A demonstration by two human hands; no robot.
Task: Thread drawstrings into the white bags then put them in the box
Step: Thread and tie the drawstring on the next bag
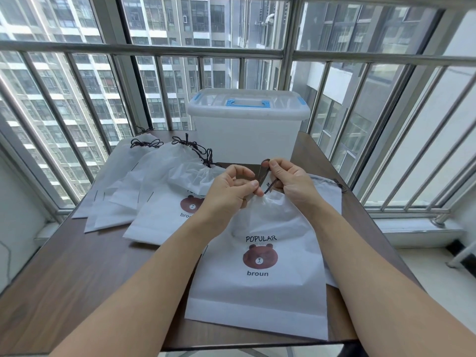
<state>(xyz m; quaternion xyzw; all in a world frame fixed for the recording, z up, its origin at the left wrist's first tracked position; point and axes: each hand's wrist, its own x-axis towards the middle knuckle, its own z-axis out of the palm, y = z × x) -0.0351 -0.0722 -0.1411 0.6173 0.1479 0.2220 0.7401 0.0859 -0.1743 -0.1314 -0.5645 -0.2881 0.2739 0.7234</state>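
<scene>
Dark wooden table (85, 266) filling the lower frame. At top centre, a lidded white plastic box (247, 130). At upper left, a fanned pile of white bags (154, 186). At centre right, a bear-printed bag (260, 269) over another bag (327, 194).

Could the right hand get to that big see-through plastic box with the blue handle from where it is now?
Probably yes. The translucent plastic box stands just beyond the right hand with nothing between, though that hand is pinching a dark drawstring.

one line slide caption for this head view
Both hands thread a dark drawstring into a white bear-print bag before a closed box.
</scene>
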